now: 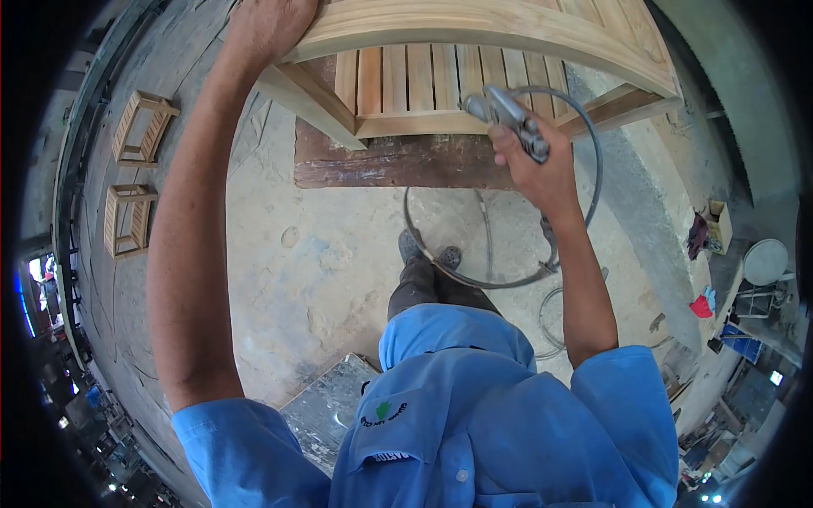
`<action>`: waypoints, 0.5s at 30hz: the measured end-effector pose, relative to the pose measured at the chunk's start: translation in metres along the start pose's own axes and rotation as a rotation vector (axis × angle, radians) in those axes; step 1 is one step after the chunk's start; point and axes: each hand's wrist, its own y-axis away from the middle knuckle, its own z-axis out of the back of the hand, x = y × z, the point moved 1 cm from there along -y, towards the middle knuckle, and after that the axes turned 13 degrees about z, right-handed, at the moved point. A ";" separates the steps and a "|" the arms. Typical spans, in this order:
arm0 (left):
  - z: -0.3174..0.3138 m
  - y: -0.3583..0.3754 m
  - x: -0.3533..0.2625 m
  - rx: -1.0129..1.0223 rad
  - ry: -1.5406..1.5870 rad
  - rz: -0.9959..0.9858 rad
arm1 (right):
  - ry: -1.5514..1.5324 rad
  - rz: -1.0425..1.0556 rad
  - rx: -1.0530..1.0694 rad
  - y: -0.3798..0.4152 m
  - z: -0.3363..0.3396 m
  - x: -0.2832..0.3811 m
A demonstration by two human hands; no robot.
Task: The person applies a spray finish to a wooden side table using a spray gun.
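A pale slatted wooden bench (474,25) fills the top of the head view, standing over a dark brown board (381,165). My right hand (542,169) is wrapped around the handle of a grey metal spray gun (513,112). The gun is in front of the bench's lower slats, its head turned left. A grey hose (598,161) loops from it down towards the floor. At the upper left, my left hand (273,25) is against the bench's corner. Its fingers run out of the frame, so their grip is hidden.
Two small slatted wooden stands (146,129) are on the floor at the left. The hose coils near my feet (430,252). A grey scuffed panel (334,406) lies behind me. A round white-topped stool (765,262) and a box (719,227) stand at the right.
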 end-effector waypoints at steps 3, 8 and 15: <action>-0.002 0.000 0.003 -0.007 0.000 -0.013 | 0.062 -0.050 0.069 0.034 0.007 0.003; 0.000 0.002 0.001 -0.008 -0.015 0.020 | 0.143 -0.022 0.163 0.046 0.012 0.016; 0.005 0.004 -0.005 0.013 -0.030 0.021 | 0.051 -0.030 -0.056 0.023 0.010 0.001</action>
